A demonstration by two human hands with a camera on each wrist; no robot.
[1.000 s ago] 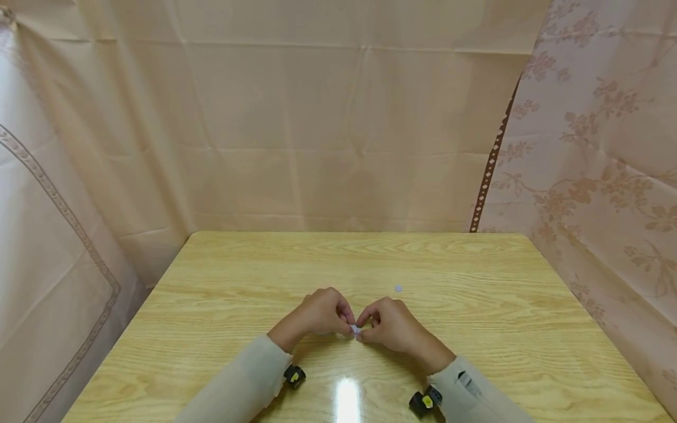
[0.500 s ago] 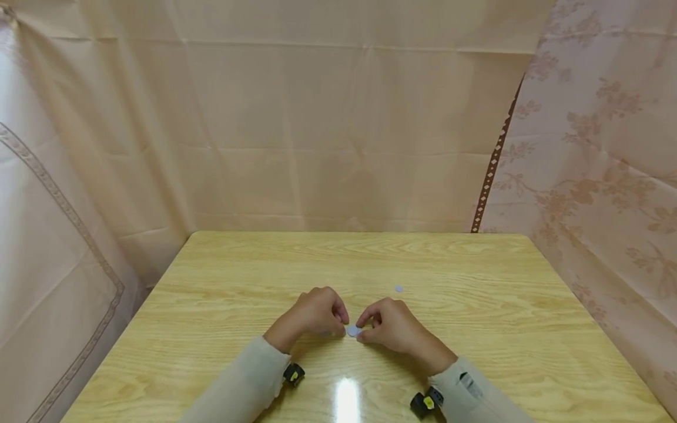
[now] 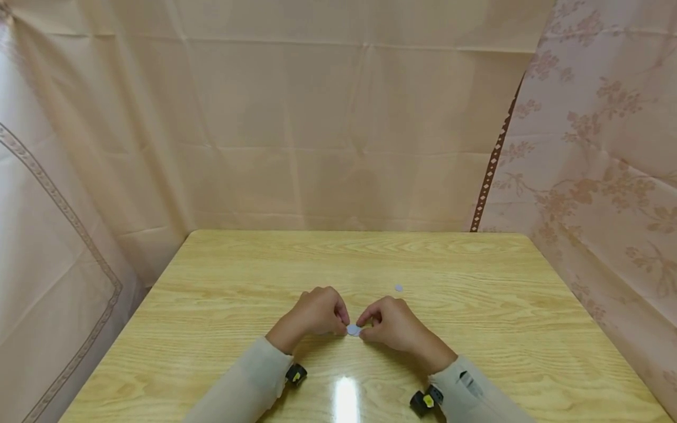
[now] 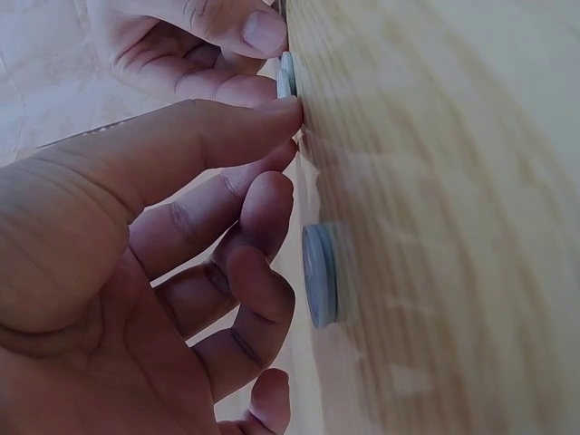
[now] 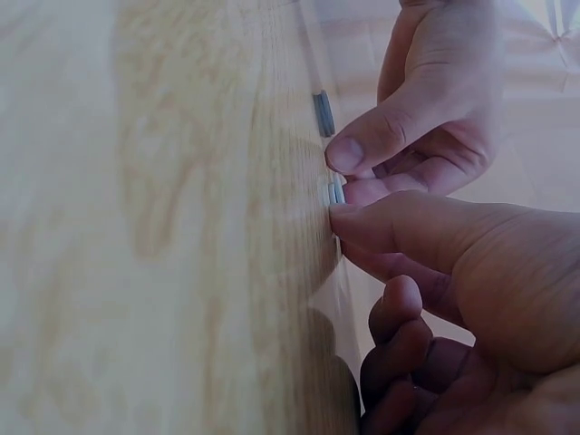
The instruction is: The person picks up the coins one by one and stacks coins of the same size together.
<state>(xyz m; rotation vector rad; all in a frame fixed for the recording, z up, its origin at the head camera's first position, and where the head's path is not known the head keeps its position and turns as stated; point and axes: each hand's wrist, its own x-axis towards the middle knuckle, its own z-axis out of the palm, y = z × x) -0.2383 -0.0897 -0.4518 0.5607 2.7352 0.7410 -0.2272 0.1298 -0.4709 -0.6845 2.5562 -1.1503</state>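
Two small round pale discs (image 3: pixel 352 329) lie overlapping on the table between my fingertips, one partly over the other. My left hand (image 3: pixel 317 312) pinches the left disc at its edge with thumb and index finger. From the other side, my right hand (image 3: pixel 394 326) pinches the disc on the right with thumb and index finger. In the left wrist view the pair of discs (image 4: pixel 286 76) appears nearly edge-on. Under my left hand sits another thick, blue-grey disc (image 4: pixel 317 276), mostly hidden in the head view. That disc (image 5: pixel 323 114) shows past the left thumb in the right wrist view.
A further pale disc (image 3: pixel 399 288) lies on the wooden table (image 3: pixel 238 264) beyond my right hand. Beige cloth (image 3: pixel 328 117) hangs behind the table, with patterned cloth (image 3: pixel 597 176) at the right. Light reflects off the table near its front.
A second ago the fingertips of both hands nearly met over the discs. My left hand drew back slightly left, uncovering them, then came back to the edge. The right hand stays almost still.
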